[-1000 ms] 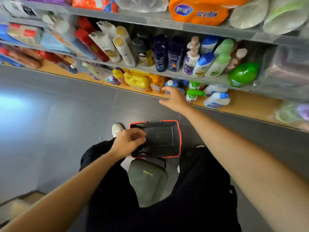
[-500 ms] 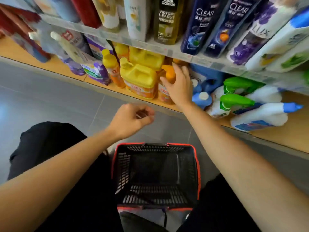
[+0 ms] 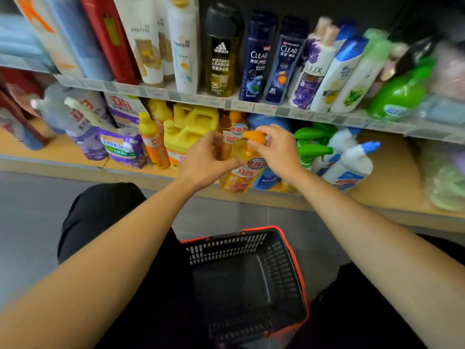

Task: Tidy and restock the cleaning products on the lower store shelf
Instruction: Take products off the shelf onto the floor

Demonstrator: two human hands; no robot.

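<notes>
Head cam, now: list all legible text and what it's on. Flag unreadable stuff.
"PANTENE": tall white plastic bottle and white gold-capped bottle.
"adidas", "VICTORY LEAGUE", "3": black-capped olive bottle.
"CLEAR": dark blue bottle.
"CLEAR", "3X": second dark blue bottle.
"LUX": white bottle with purple flowers.
"立白": orange-capped clear yellow bottle; white-purple bag.
Blurred: grey shelf-edge price strips, purple pouch, white blue-capped bottle.
</notes>
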